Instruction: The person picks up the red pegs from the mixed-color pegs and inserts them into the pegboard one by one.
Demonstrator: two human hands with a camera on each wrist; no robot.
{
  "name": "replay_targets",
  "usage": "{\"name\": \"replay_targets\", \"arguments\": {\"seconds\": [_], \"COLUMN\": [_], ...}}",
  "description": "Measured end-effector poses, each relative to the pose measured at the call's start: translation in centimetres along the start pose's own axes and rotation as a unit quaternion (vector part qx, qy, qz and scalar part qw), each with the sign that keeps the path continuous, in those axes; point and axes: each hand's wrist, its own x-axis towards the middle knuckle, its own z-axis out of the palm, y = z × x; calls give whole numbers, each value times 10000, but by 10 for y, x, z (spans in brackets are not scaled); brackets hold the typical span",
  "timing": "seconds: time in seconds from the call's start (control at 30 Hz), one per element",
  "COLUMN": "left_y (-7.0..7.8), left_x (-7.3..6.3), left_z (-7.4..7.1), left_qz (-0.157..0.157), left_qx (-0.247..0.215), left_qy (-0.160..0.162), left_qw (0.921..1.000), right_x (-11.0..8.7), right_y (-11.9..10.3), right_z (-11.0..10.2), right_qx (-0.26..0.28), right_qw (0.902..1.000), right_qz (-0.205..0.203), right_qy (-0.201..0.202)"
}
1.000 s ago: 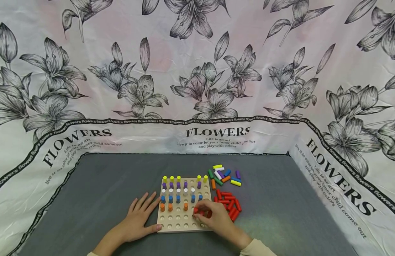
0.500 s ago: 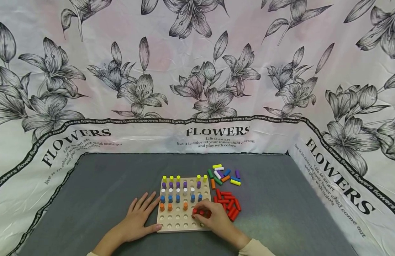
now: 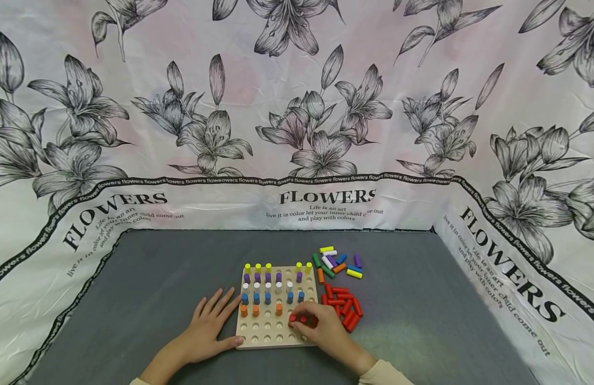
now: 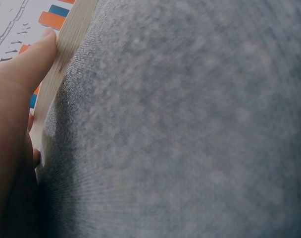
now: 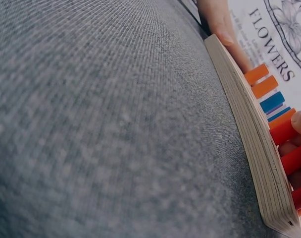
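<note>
A wooden pegboard (image 3: 267,344) bears upright pegs in rows of yellow, purple, white, blue and orange. My right hand (image 3: 326,323) is over its lower right part, finger and thumb pinching a red peg (image 3: 292,318) that stands upright at the board. Under that hand, another red peg (image 3: 303,319) stands to its right. In the right wrist view my thumb tip touches the nearest red peg (image 5: 283,132), with more red pegs (image 5: 296,159) in line behind it. My left hand (image 3: 205,331) lies spread at the board's left edge, its thumb on the near corner.
A heap of loose red pegs (image 3: 353,323) lies on the grey cloth just right of the board. Behind it are scattered mixed pegs (image 3: 328,272) in green, white, blue, orange, yellow and purple. A flower-printed curtain (image 3: 220,203) closes off the back and sides.
The pinched red peg has shifted slightly left and down at the board since a second ago, and my right fingertips moved with it. My left hand has stayed put.
</note>
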Motion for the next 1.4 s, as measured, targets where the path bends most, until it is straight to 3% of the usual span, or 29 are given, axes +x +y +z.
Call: {"name": "replay_targets", "arguments": {"seconds": [0.33, 0.5, 0.77, 1.2, 1.4], "left_y": [-4, -1, 0, -3, -3], "left_x": [0, -1, -1, 1, 1], "left_z": [4, 1, 0, 1, 1], "left_qz": [202, 214, 18, 38, 72], "left_qx": [1, -93, 0, 32, 3], "left_qy": [269, 157, -45, 55, 78], "left_qw": [9994, 9996, 10000, 10000, 9999], "right_x": [0, 0, 0, 4, 6], "right_y": [1, 0, 2, -2, -6], "right_z": [1, 1, 2, -6, -13], "right_qx": [-19, 43, 83, 209, 509], "right_qw": [10000, 9997, 9999, 9995, 9980], "right_qz": [94, 246, 140, 24, 109], "right_qy": [-4, -74, 42, 256, 364]}}
